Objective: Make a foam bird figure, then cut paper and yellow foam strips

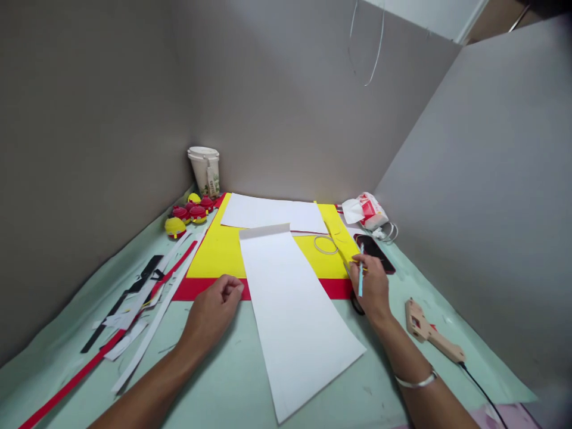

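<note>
My left hand (pixel 213 311) rests on the table with its fingers curled loosely, its knuckles at the edge of the red sheet (pixel 196 289); nothing shows in it. My right hand (pixel 372 286) is closed around a light blue pencil (pixel 360 271) held upright, and the handles of a pair of scissors (pixel 346 265) lie under the same fingers. Between the two hands lies a long white sheet (pixel 295 310) over the yellow sheet (pixel 218 250). A thin ring (pixel 325 245) sits on the yellow sheet near my right hand.
Black, white and red paper strips (pixel 134 304) lie at the left. Small red and yellow figures (pixel 190 213) and a paper cup (pixel 204 170) stand in the back corner. A dark phone (pixel 379 253), a tissue pack (pixel 364 210) and a glue gun (pixel 426 330) with cord lie at the right. Grey partitions wall in the desk.
</note>
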Motion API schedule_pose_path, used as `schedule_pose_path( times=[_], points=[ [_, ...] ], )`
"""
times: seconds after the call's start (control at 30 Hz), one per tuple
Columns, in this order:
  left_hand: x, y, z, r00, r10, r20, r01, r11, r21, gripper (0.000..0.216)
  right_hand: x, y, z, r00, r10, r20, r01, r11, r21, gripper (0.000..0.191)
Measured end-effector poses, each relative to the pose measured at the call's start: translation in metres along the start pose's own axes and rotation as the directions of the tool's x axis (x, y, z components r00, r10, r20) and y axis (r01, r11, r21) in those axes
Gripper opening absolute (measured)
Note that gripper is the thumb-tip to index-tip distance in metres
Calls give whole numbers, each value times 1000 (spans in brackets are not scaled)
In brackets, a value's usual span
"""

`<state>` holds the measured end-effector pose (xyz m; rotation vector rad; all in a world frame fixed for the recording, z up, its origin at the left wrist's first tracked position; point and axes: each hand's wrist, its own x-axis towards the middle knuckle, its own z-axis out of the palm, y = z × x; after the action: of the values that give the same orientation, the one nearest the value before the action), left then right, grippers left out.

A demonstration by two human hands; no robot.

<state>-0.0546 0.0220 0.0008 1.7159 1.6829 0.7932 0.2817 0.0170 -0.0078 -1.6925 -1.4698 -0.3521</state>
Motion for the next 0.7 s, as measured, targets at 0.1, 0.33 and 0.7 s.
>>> schedule_pose_path(
  times=[0.1,0.33,0.7],
  points=[
    [-1,1,0,1000,9,1,-9,1000,19,24,-12,11,2,988,-9,155,17,999,-51,21],
    [-5,5,1,1000,14,-9,-15,999,-35,25,-8,24,4,931,-49,360,126,973,-193,45],
    [-5,4,5,996,2,84,4,997,-71,26,-8,13,-9,932,81,353,52,935,-350,44]
  ],
)
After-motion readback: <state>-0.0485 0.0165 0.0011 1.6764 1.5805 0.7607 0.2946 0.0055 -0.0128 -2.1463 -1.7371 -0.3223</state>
